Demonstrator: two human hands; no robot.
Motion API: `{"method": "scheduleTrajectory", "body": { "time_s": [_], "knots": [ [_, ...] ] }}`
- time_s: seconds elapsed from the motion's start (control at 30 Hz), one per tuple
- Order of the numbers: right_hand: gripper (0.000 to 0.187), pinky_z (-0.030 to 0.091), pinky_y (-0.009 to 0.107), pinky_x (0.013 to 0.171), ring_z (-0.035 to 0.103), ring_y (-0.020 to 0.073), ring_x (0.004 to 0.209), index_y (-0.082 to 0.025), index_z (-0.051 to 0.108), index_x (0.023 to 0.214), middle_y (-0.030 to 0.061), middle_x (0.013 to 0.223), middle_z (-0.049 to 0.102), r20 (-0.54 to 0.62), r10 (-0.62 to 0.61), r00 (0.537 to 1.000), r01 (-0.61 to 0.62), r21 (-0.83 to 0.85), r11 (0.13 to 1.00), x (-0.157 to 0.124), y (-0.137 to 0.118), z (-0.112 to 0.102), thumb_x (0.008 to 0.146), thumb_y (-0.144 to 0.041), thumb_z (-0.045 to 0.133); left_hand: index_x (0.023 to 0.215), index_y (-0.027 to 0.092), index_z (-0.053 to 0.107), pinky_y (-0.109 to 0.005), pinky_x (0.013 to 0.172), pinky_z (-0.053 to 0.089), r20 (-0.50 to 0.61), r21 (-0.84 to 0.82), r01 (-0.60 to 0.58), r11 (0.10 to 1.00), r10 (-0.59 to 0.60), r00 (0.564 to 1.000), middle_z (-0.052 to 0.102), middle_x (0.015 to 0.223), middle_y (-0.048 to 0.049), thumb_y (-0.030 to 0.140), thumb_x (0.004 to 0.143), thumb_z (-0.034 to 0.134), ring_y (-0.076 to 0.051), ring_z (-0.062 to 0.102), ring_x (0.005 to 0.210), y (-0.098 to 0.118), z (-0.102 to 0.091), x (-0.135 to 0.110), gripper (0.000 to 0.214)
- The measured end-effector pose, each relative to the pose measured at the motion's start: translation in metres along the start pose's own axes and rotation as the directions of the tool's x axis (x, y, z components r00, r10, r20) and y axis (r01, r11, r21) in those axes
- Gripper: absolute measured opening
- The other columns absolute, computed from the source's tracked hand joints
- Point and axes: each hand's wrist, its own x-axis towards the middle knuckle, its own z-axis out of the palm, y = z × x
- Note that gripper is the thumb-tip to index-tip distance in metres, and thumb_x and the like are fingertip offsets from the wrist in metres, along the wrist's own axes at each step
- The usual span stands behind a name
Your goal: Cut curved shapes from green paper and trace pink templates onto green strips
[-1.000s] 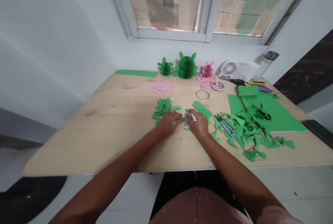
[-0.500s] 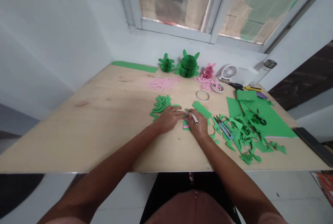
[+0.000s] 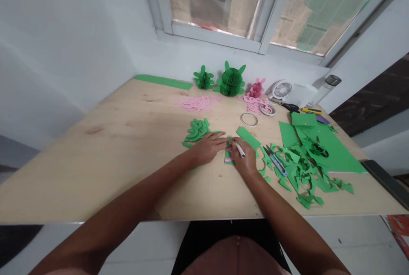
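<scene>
My right hand (image 3: 245, 158) grips a white pen (image 3: 240, 150), its tip down at a small green paper piece (image 3: 228, 161). On that piece lies a pink curved paper cutout (image 3: 229, 154), partly hidden by my fingers. My left hand (image 3: 209, 148) lies flat with fingers stretched out, its fingertips at the left edge of the green piece. Just behind my left hand is a pile of green paper cutouts (image 3: 197, 129). A green paper strip (image 3: 248, 137) lies behind my right hand, and blue thread snips (image 3: 276, 162) lie to its right.
Green paper scraps (image 3: 303, 168) and green sheets (image 3: 341, 151) spread over the table's right side. Farther back are pink cutouts (image 3: 198, 103), tape rolls (image 3: 249, 119), black scissors (image 3: 289, 107), a yellow cutter (image 3: 311, 110), paper figures (image 3: 231, 81), a small fan (image 3: 281, 90) and a bottle (image 3: 326, 87).
The view has shifted slightly. Both hands stay at the green piece, and the pen in my right hand has moved only a little.
</scene>
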Motion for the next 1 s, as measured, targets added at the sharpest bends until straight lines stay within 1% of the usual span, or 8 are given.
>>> {"method": "scheduleTrajectory", "body": {
  "time_s": [0.2, 0.33, 0.53, 0.7, 0.8, 1.0],
  "knots": [
    [0.03, 0.046, 0.027, 0.072, 0.065, 0.0204, 0.081, -0.019, 0.066, 0.105, 0.0076, 0.087, 0.072, 0.002, -0.007, 1.0, 0.007, 0.017, 1.0, 0.0, -0.001, 0.0, 0.096, -0.029, 0.039, 0.113, 0.021, 0.063, -0.045, 0.106, 0.032, -0.03, -0.056, -0.013, 0.998, 0.012, 0.999, 0.058, 0.133, -0.0062, 0.003, 0.082, 0.04, -0.024, 0.037, 0.135, -0.004, 0.002, 0.001, 0.043],
    [0.031, 0.047, 0.028, 0.072, 0.065, 0.0211, 0.081, -0.018, 0.066, 0.105, 0.0085, 0.089, 0.073, -0.008, -0.012, 1.0, 0.012, 0.024, 1.0, 0.0, -0.003, -0.001, 0.096, -0.029, 0.038, 0.12, 0.019, 0.06, -0.046, 0.108, 0.03, -0.039, -0.087, -0.002, 0.996, -0.002, 0.999, 0.058, 0.133, -0.0076, -0.001, 0.08, 0.038, -0.023, 0.037, 0.136, -0.008, 0.006, 0.001, 0.049],
    [0.031, 0.047, 0.028, 0.072, 0.065, 0.0205, 0.08, -0.018, 0.066, 0.105, 0.0077, 0.087, 0.072, -0.006, -0.01, 1.0, 0.01, 0.049, 0.999, 0.0, -0.002, 0.0, 0.095, -0.03, 0.039, 0.114, 0.024, 0.063, -0.048, 0.111, 0.023, -0.007, -0.114, 0.001, 0.993, -0.002, 1.0, 0.058, 0.134, -0.0018, 0.0, 0.081, 0.037, -0.023, 0.033, 0.138, -0.013, 0.008, -0.001, 0.048],
    [0.031, 0.048, 0.029, 0.074, 0.065, 0.0211, 0.08, -0.017, 0.066, 0.105, 0.0083, 0.088, 0.072, -0.008, -0.011, 1.0, 0.011, 0.063, 0.998, 0.001, -0.001, 0.001, 0.095, -0.03, 0.039, 0.118, 0.025, 0.06, -0.048, 0.112, 0.021, -0.01, -0.123, -0.002, 0.992, 0.001, 1.0, 0.057, 0.135, -0.0023, 0.0, 0.082, 0.037, -0.023, 0.033, 0.138, -0.014, 0.007, -0.002, 0.05],
    [0.031, 0.048, 0.03, 0.073, 0.065, 0.0213, 0.08, -0.017, 0.066, 0.104, 0.0084, 0.088, 0.072, -0.001, -0.002, 1.0, 0.002, 0.066, 0.998, 0.002, -0.002, 0.0, 0.095, -0.03, 0.039, 0.122, 0.024, 0.057, -0.047, 0.111, 0.021, 0.012, -0.128, 0.003, 0.992, -0.002, 1.0, 0.057, 0.135, -0.0024, 0.0, 0.081, 0.038, -0.023, 0.033, 0.138, -0.014, 0.006, -0.002, 0.051],
    [0.029, 0.049, 0.029, 0.076, 0.066, 0.0209, 0.084, -0.017, 0.066, 0.104, 0.009, 0.091, 0.072, -0.012, -0.001, 1.0, 0.002, 0.098, 0.995, 0.003, -0.003, 0.0, 0.094, -0.028, 0.04, 0.121, 0.024, 0.057, -0.05, 0.112, 0.018, 0.089, -0.096, -0.02, 0.995, 0.029, 0.996, 0.054, 0.138, -0.0024, -0.002, 0.081, 0.041, -0.026, 0.031, 0.139, -0.017, -0.002, 0.001, 0.051]
  ]
}}
